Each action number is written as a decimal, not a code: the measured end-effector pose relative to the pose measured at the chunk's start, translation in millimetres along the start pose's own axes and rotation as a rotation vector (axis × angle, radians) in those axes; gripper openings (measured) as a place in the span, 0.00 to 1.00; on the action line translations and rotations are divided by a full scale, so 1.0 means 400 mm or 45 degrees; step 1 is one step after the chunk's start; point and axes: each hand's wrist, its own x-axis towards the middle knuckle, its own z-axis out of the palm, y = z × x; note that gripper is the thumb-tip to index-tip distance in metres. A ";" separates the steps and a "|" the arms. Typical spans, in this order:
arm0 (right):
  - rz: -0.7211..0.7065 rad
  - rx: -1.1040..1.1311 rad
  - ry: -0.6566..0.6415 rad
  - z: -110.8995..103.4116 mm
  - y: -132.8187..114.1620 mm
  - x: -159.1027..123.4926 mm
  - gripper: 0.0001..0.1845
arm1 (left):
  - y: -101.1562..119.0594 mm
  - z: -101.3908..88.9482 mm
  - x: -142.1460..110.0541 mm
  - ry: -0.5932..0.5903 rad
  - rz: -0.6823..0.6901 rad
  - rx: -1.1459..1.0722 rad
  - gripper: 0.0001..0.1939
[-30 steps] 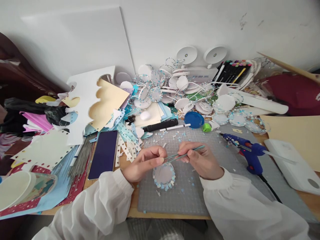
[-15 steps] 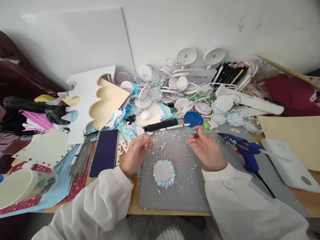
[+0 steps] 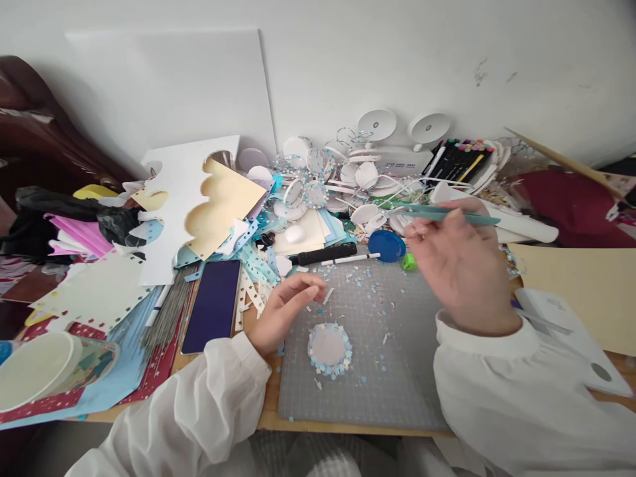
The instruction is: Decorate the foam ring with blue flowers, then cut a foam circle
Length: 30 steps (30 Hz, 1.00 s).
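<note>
My right hand (image 3: 462, 271) is raised over the right part of the grey cutting mat (image 3: 407, 371), its fingers closed around slim teal tweezers (image 3: 477, 217) that point left. My left hand (image 3: 288, 308) hovers low at the mat's left side, fingers loosely bent and thumb apart, with nothing visible in it. Just right of and below it lies a round white disc (image 3: 330, 349) ringed with small blue and white stars. Loose stars and paper scraps are scattered on the mat. The glue gun is mostly hidden behind my right hand and sleeve.
A phone (image 3: 211, 306) and a bundle of wires (image 3: 171, 308) lie at left, beside a tilted plastic tub (image 3: 40, 371). Behind the mat are a blue lid (image 3: 386, 246), a black marker (image 3: 322, 254) and piled star-trimmed discs (image 3: 315, 193). A white device (image 3: 581, 351) sits at right.
My right hand has lifted and moved right with the tweezers, now covering the glue gun. My left hand has shifted slightly right and down, its fingers loosening. The view has shifted slightly.
</note>
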 end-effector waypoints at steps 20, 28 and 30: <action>0.005 -0.995 -0.029 -0.058 0.169 -0.036 0.08 | 0.035 -0.028 0.018 0.201 -0.256 -0.832 0.24; 0.004 -1.115 -0.172 -0.048 0.235 -0.059 0.07 | 0.022 -0.035 0.018 0.220 -0.356 -0.993 0.28; 0.006 -1.125 -0.203 -0.049 0.240 -0.064 0.06 | 0.021 -0.033 0.018 0.217 -0.374 -1.023 0.28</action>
